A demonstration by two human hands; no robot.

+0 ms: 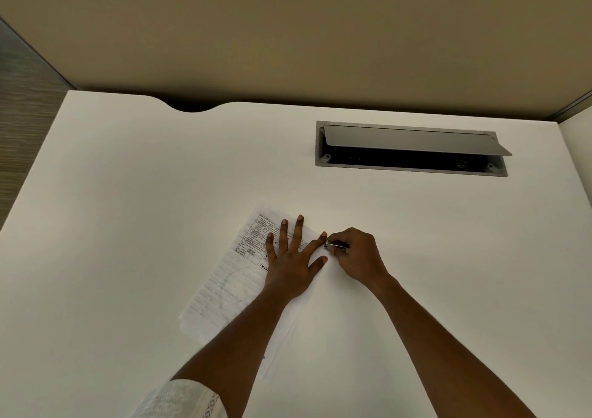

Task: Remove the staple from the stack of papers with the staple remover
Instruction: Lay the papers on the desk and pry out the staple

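Left hand: The left hand (pixel 290 259) lies flat and fully spread on the stack of papers (pixel 224 284), gripping nothing; it appears to pin the sheets so they cannot slide while the tool works.

Right hand: The right hand (pixel 355 254) is curled closed around the staple remover (pixel 336 245), whose metal tip points at the stack's right corner, just beside the left index fingertip.

Papers: The printed stack sits skewed on the desk (pixel 128 193), in the middle of the near half, well short of every edge.

Staple: Too small to make out; judging by the tool's aim, it sits at that right corner, between thumb and index finger.

Step in hand: Probably seating the tool under the staple, with the pull not yet made.

Cable box: A grey recessed box (pixel 411 150) near the far right corner of the desk has its lid propped open; the inside is dark, showing only faint fittings.

Sleeve: A pale patterned sleeve (pixel 179 400) shows at the near edge.
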